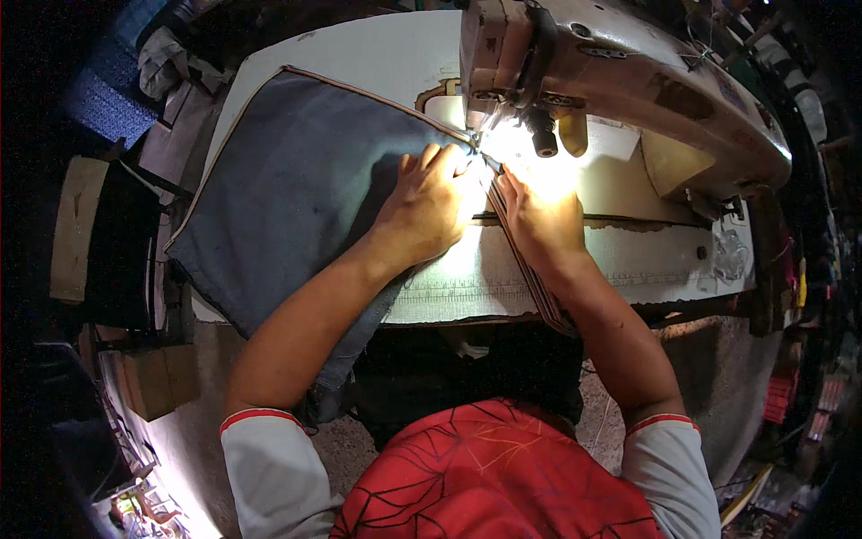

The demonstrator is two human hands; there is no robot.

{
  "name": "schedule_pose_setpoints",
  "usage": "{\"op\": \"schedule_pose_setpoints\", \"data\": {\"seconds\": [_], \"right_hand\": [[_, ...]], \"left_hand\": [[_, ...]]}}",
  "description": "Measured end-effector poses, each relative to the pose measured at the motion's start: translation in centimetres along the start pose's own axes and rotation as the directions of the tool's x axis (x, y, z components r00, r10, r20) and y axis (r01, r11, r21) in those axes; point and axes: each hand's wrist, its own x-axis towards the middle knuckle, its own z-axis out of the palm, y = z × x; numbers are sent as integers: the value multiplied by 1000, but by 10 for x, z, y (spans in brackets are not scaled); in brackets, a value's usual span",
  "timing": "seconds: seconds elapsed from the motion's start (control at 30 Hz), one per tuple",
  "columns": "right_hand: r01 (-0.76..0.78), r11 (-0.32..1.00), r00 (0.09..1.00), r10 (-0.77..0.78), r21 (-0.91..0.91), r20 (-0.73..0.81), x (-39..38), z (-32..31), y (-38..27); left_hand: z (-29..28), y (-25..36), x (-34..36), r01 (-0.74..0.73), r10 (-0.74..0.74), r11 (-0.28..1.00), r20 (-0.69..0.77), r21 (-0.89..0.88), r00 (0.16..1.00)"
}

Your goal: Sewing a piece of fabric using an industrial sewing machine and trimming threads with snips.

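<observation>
A dark blue-grey fabric panel [269,171] lies across the left of the sewing table, its far and left edges bound with a pale, striped trim. My left hand [426,202] rests on the panel's right corner, fingers bent and pressed down close to the needle area. Close by on the right, my right hand [543,216] pinches the striped binding tape [521,260], which runs down past the wrist and over the table's front edge. Above both hands stands the sewing machine [628,63], its lamp glaring over the needle and the right fingertips.
The white table [359,40] has a printed ruler scale along its front and chipped edges. A clear plastic bag [732,256] lies at its right end. A cardboard box [160,379] stands low at the left, below a dark chair-like object [108,242].
</observation>
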Motion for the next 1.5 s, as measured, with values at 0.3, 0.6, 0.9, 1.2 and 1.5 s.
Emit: {"op": "schedule_pose_setpoints", "data": {"seconds": [0.3,0.6,0.9,1.2,1.5], "right_hand": [[45,999,997,-47,-21,-55,3,12,3],[150,979,985,-160,-137,-67,3,12,1],[50,971,999,-52,-232,-2,3,13,-15],[-270,939,915,319,-214,247,-9,-22,19],[155,979,986,-161,130,35,21,0,15]], "left_hand": [[2,-4,-1,-30,30,999,10,30,1000],[2,-1,2,44,-44,999,32,-1,999],[12,-10,4,73,-72,990,15,-122,997],[11,-6,-1,53,-51,996,16,-70,999],[12,-3,1,62,-68,994,-70,-90,995]]}}
